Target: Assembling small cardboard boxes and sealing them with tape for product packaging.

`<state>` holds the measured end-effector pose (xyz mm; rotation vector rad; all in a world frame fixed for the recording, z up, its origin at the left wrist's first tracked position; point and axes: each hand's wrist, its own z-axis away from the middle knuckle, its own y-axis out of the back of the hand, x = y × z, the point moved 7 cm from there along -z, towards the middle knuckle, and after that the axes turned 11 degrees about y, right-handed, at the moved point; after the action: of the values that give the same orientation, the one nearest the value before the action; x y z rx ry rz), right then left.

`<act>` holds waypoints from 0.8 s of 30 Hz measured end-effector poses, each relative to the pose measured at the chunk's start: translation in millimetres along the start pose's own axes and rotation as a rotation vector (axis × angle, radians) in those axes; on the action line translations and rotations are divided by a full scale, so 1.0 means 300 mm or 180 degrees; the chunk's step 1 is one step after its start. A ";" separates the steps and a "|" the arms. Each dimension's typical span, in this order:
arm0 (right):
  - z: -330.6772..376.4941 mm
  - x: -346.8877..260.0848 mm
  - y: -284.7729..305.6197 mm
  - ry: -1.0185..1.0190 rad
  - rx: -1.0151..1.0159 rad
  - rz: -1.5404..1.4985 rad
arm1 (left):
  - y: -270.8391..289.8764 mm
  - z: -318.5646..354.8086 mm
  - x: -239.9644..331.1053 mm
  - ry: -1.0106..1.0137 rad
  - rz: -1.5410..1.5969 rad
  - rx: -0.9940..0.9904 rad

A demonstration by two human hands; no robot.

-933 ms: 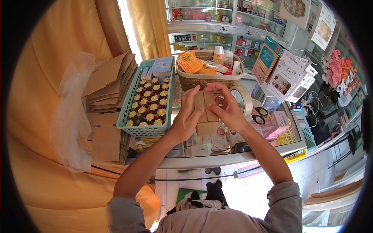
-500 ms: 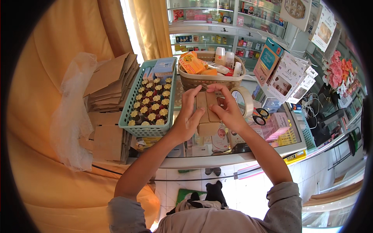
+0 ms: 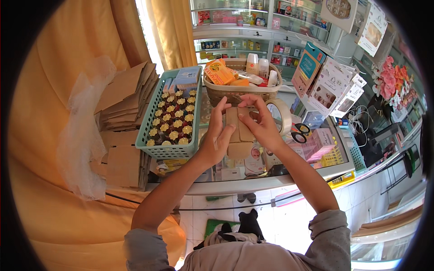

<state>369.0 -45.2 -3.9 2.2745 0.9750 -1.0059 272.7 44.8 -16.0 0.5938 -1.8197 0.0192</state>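
Observation:
A small brown cardboard box [image 3: 240, 149] is held between my two hands above the glass counter. My left hand [image 3: 217, 137] grips its left side, thumb against the top flaps. My right hand [image 3: 261, 125] clasps the right side, its thumb pressing near the far end of the flaps. The fingertips meet around the box's far edge, and the box hides part of them. A pale strip sticks to my left hand near the wrist. Just right of my right hand stands a wide roll of tape [image 3: 285, 118], with black-handled scissors [image 3: 300, 133] beyond it.
Left on the counter are a teal basket [image 3: 143, 131] of gold-capped bottles and stacked flat cardboard [image 3: 122, 165]. Behind my hands stands a woven basket [image 3: 244, 93] of toiletries. Hanging packets [image 3: 330, 86] crowd the right. Clear plastic wrap [image 3: 81, 140] drapes at far left.
My right thumb has slid toward the far end of the box's flaps. Both hands still hold the box; the whole view has shifted slightly.

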 end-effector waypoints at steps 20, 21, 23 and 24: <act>0.022 0.007 0.016 -0.0257 0.0105 -0.0393 | -0.022 0.022 0.000 0.0310 -0.0031 -0.0635; 0.025 0.007 0.018 -0.0250 0.0110 -0.0394 | -0.021 0.018 0.001 0.0265 -0.0175 -0.0552; 0.030 0.015 0.024 -0.0242 0.0195 -0.0369 | -0.020 0.015 0.008 0.0206 -0.0307 -0.0469; 0.029 0.017 0.024 -0.0236 0.0198 -0.0361 | -0.018 0.014 0.019 0.0178 -0.0218 -0.0431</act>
<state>373.0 -53.2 -12.4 2.2353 1.0654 -1.1750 270.0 36.6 -13.8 0.5539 -1.7302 -0.1312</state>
